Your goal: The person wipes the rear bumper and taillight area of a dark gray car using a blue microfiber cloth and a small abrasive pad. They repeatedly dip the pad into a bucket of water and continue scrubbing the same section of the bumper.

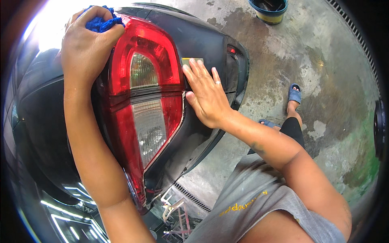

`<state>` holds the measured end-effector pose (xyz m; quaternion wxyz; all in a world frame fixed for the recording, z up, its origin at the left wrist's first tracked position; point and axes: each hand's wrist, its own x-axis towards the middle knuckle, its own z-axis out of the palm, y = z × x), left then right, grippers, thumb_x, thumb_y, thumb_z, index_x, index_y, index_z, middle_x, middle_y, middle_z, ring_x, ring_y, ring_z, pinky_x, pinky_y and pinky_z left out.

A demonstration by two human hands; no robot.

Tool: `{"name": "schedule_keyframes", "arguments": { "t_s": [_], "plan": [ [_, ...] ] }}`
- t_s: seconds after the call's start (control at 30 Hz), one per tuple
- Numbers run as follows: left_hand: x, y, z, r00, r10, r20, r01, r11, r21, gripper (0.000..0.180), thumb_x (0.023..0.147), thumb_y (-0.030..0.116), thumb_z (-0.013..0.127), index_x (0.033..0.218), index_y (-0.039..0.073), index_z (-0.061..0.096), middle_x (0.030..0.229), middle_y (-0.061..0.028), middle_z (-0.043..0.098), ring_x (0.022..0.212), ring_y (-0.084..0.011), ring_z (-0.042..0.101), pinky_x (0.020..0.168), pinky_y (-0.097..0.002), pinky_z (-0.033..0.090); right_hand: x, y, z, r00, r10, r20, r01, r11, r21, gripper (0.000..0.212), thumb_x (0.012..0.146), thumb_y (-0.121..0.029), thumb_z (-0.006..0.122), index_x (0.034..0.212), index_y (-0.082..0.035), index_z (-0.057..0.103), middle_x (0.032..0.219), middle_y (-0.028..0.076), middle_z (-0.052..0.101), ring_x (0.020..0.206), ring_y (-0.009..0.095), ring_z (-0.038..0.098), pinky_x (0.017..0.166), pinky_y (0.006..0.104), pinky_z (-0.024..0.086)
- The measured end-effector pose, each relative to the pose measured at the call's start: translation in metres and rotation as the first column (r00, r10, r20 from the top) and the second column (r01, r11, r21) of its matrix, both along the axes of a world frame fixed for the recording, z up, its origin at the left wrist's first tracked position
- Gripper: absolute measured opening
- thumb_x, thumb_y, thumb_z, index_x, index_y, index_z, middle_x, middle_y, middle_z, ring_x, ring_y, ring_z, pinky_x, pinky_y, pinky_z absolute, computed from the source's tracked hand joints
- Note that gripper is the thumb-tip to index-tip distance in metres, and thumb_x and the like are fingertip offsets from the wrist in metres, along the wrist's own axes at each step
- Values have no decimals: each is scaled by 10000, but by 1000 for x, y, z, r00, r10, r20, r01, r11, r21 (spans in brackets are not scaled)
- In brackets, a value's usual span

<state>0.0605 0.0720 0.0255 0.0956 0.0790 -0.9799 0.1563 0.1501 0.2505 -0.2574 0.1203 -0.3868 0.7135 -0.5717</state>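
A red and clear tail light (146,36) fills the middle of the view, set into the corner of a dark car. At its upper left end, my left hand (87,44) is closed around a bunched blue cloth (98,25). My right hand (206,91) lies flat with its fingers stretched out on the dark body panel (202,36) beside the light. Under its fingertips shows the edge of a small flat rectangular piece (186,61), grey with a yellow border; I cannot tell what it is.
On the stained concrete floor (275,60) stands a dark bucket (268,16) with a yellow band. Drain grates (190,197) run along the floor. A metal stand (178,214) is behind the bumper. My sandalled foot (294,95) is at the right.
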Motion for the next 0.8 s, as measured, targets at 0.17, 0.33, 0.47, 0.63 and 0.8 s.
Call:
{"name": "schedule_keyframes", "arguments": {
  "t_s": [0.17,0.33,0.47,0.63,0.8],
  "plan": [
    [2,-1,-1,999,39,3,-39,998,-46,316,803,295,811,1021,76,746,1231,-136,708,1082,-298,714,1006,-396,544,20,10,1,999,39,9,-39,999,27,699,1171,-433,387,1748,-60,261,1810,255,226,1680,459,201,1323,688,163],
    [1,-9,1,1000,7,26,-5,998,-56,322,807,307,803,1035,83,757,1229,-134,708,1092,-308,714,1016,-407,542,-9,-5,1,999,30,13,-30,999,-15,697,1172,-433,389,1745,-56,266,1821,240,209,1686,448,192,1324,684,166],
    [0,-12,2,1000,-7,24,9,998,-63,315,813,302,796,1035,82,754,1206,-133,707,1088,-312,710,1018,-408,540,-7,-1,-8,998,42,-56,-42,999,-9,682,1180,-439,361,1740,-58,279,1826,221,212,1691,432,187,1334,679,132],
    [-2,2,-3,998,-46,-35,45,999,-23,295,763,290,820,961,78,767,1094,-153,703,1031,-351,704,943,-442,565,-74,-37,-12,994,82,-77,-86,995,-54,666,1193,-435,320,1744,-64,275,1831,205,212,1702,406,164,1343,666,115],
    [3,11,3,997,-33,-63,33,999,13,255,759,239,822,939,72,751,1130,-160,706,1068,-375,703,958,-454,566,-38,1,-9,981,191,-47,-191,981,-7,661,1180,-397,359,1759,-95,258,1847,190,163,1716,384,111,1344,675,75]
  ]
}}
